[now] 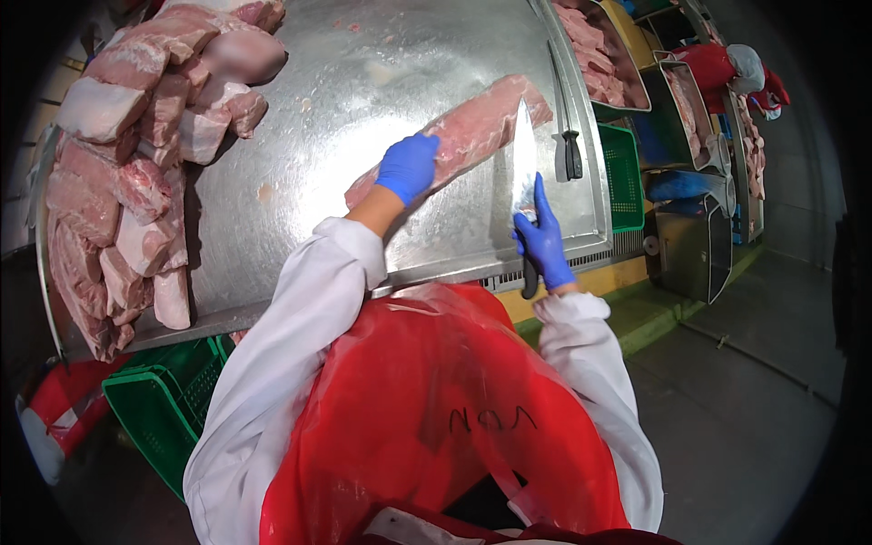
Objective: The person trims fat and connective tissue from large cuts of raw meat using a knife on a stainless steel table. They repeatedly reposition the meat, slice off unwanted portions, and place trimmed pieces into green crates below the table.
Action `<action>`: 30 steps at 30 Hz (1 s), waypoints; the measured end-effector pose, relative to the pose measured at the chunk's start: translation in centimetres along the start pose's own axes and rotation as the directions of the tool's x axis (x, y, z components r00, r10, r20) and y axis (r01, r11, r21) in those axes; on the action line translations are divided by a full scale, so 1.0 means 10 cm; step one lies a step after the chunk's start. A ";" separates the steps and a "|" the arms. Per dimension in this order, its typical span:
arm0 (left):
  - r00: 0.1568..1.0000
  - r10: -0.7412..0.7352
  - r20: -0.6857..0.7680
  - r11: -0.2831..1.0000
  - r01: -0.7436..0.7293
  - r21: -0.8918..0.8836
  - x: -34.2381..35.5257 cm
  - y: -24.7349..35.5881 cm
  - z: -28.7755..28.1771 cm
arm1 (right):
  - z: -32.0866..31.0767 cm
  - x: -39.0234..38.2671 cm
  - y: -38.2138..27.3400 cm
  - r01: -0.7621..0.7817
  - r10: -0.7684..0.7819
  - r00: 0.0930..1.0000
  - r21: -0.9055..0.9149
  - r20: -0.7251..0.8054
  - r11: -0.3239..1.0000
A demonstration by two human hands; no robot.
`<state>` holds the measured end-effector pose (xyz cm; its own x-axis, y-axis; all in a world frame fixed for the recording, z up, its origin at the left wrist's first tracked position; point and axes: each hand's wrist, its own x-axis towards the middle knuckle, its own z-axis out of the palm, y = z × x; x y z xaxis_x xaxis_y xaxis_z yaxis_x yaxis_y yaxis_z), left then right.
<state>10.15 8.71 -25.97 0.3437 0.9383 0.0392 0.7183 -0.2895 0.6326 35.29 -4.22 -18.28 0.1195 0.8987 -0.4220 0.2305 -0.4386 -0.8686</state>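
A long pale-pink pork loin [481,123] lies slantwise on the steel worktable [300,227]. My left hand [409,168], in a blue glove, grips the loin near its left end, with the fingers bent over the meat. Also gloved in blue, my right hand [543,243] is closed around a knife [524,163] with a dark handle. Its broad blade points away from me and overlaps the loin's right end in the view; whether it touches the meat I cannot tell.
Many raw meat pieces [136,173] are heaped along the table's left side. A sharpening steel [572,154] with a black handle lies by the right edge. Green crates [622,177] and metal tubs of meat [595,54] stand beyond; another green crate [163,391] sits lower left. Other people [727,68] are nearby.
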 end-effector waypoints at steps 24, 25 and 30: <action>0.989 0.021 0.143 0.953 0.024 -0.303 0.42 -0.43 -0.75 | 1.07 0.43 0.08 0.232 -0.112 0.944 -0.384 0.312 0.894; 0.995 -0.005 0.098 0.936 0.039 -0.349 0.38 -0.50 -0.80 | 1.00 0.19 0.10 0.256 -0.110 0.929 -0.397 0.354 0.882; 0.995 0.019 0.094 0.901 0.024 -0.434 0.31 -0.37 -0.98 | 1.20 0.30 -0.19 0.113 0.033 0.941 -0.403 0.337 0.908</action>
<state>2.63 14.51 -20.59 0.4128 0.9106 -0.0218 0.3926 -0.1563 0.9063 23.63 -0.58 -21.05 -0.2053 0.8336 -0.5128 0.6122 -0.2994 -0.7318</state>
